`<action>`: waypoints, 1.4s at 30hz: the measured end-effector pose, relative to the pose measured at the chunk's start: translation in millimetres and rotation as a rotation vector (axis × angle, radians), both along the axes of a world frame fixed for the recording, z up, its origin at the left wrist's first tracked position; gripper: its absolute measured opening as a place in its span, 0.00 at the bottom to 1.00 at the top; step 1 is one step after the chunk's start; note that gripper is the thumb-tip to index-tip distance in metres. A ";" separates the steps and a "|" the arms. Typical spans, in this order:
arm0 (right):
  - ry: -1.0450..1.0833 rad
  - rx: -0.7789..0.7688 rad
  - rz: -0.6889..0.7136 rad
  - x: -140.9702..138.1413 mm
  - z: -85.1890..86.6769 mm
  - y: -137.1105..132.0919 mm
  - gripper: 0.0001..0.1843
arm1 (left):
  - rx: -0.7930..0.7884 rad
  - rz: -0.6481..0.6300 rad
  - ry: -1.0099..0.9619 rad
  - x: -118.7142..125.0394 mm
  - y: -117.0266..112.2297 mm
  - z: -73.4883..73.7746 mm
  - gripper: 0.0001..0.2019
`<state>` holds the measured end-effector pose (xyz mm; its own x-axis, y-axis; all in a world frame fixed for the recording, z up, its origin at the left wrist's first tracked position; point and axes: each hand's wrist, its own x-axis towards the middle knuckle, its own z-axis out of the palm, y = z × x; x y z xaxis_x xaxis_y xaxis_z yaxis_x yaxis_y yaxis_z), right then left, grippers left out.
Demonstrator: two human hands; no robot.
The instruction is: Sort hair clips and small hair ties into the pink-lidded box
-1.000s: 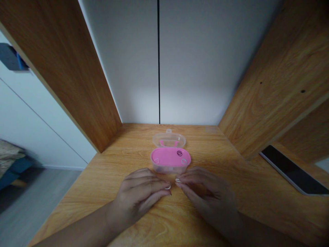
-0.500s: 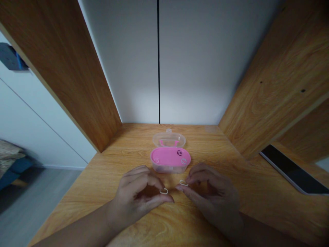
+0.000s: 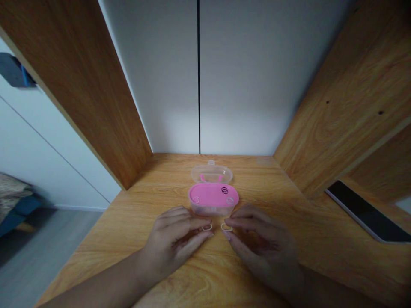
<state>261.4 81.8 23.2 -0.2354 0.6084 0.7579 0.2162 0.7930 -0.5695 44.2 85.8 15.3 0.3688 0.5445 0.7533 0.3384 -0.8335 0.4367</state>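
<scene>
Between thumb and forefinger of my left hand (image 3: pixel 175 239) is a small whitish elastic band (image 3: pixel 207 228). My right hand (image 3: pixel 261 241) pinches a second whitish band (image 3: pixel 226 228) in the same way. The two bands face each other with a short gap between them, just above the wooden table. Right behind the fingertips stands a clear oval box (image 3: pixel 212 211) with a pink inner tray (image 3: pixel 208 195). On the tray lie black bands (image 3: pixel 224 191) and pale bands (image 3: pixel 230 200) at the right, and a pinkish band (image 3: pixel 195 199) at the left.
The box's clear lid (image 3: pixel 212 173) lies open behind it. A phone (image 3: pixel 366 211) with a dark screen rests at the right. Wooden side panels (image 3: pixel 96 94) and white doors (image 3: pixel 240 85) enclose the table (image 3: pixel 135 214).
My left hand has moved slightly up and to the right, its band now level with the other. The right hand's band shifted a little left. Both hands still pinch their bands.
</scene>
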 end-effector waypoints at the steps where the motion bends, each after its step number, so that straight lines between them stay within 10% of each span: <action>1: -0.017 0.008 0.017 -0.1 0.2 0.2 0.18 | -0.011 -0.002 0.002 0.1 0.3 -0.9 0.11; 29: -0.324 0.230 -0.032 -1.0 7.4 0.0 0.08 | -1.038 -0.263 -0.462 18.2 -9.5 -6.6 0.09; 42: -0.191 0.047 0.088 -2.7 -2.0 5.9 0.13 | -0.457 -0.100 -0.111 10.4 -8.3 2.6 0.06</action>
